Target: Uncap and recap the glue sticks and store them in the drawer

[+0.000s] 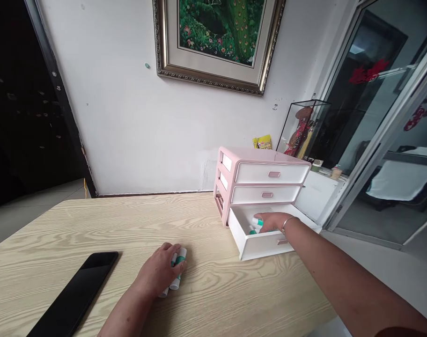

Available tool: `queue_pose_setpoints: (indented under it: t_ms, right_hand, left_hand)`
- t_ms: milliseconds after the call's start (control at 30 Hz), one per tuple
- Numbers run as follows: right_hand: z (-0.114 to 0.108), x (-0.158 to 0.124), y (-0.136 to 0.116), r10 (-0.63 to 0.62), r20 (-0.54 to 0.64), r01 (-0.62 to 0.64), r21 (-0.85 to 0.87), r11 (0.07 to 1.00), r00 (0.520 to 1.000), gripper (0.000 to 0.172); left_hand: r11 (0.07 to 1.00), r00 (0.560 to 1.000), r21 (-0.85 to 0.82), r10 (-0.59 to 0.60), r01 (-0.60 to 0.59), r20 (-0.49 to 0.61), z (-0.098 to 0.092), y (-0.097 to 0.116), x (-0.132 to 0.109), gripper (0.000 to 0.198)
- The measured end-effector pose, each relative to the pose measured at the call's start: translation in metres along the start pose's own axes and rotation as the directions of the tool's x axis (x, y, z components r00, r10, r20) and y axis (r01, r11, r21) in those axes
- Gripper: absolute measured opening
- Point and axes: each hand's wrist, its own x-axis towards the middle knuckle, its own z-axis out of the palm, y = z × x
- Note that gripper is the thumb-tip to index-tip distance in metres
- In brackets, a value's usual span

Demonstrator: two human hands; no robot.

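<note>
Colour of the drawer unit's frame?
The three-drawer plastic unit is pale pink, its drawer fronts white; best in the head view.

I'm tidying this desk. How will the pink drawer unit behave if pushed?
The pink drawer unit looks like thin plastic, so probably light and easy to shift. With its bottom drawer pulled well out, it may tip forward, and that drawer could slide.

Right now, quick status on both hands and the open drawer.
Left hand on glue sticks, phone nearby. Right hand in open bottom drawer, on more sticks.
</note>
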Motion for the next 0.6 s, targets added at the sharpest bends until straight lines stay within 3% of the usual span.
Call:
queue_pose_setpoints:
  t_ms: [100,233,433,600]
  right_hand:
    - [0.006,0.004,-0.009,0.018,0.142,-0.012,-0.045,0.999,0.99,0.089]
    - [0.013,0.006,-0.018,0.071,0.206,-0.043,-0.137,0.99,0.976,0.083]
    - [0.012,0.005,-0.022,0.112,0.197,-0.07,-0.207,0.976,0.974,0.057]
    - [0.013,0.001,-0.019,0.046,0.09,-0.027,-0.199,0.98,0.995,0.033]
  left_hand:
    - [1.0,1.0,-0.008,-0.006,0.006,0.004,-0.001,0.0,0.001,0.043]
    - [1.0,1.0,-0.022,0.013,-0.013,-0.002,0.0,0.0,-0.001,0.042]
    - [1.0,1.0,-0.027,0.005,-0.005,-0.011,0.003,-0.004,-0.001,0.043]
    - [0.999,1.0,-0.033,-0.01,0.009,-0.023,0.006,-0.004,0.0,0.043]
